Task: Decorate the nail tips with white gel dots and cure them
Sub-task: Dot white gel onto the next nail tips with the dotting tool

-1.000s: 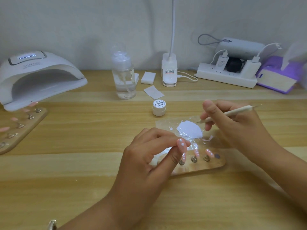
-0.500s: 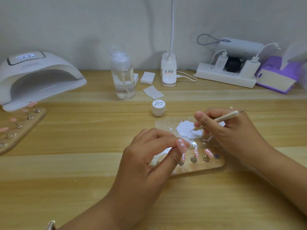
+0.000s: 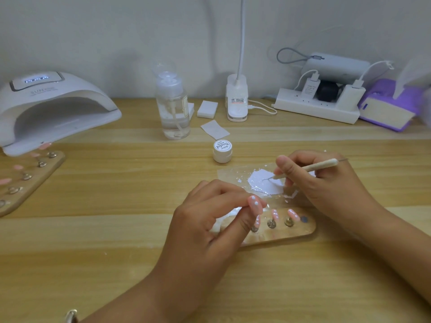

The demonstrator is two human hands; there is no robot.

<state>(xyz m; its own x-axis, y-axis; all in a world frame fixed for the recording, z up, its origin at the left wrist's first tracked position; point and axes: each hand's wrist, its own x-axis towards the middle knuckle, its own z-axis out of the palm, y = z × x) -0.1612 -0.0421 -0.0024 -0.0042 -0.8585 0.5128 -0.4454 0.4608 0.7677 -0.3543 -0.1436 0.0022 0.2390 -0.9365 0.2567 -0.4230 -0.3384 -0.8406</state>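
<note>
Since a second ago your right grip [image 3: 326,183] has come down toward you, bringing the dotting tool [image 3: 310,168] with it, so the fine metal point now sits in the white gel puddle [image 3: 263,183] on the clear film [image 3: 231,176]. That grip pinches the tool's pale shaft between thumb and fingers. Your left grip [image 3: 205,220] has not shifted: it pinches a pink nail tip [image 3: 255,203] bearing white dots, just above the wooden holder board [image 3: 291,234], where three more dotted tips stand on metal posts. The capped gel jar [image 3: 222,150] sits just behind the film. The curing lamp [image 3: 53,108] stands far left on the surface [image 3: 116,252], with a second board [image 3: 28,180] of tips at its mouth
</note>
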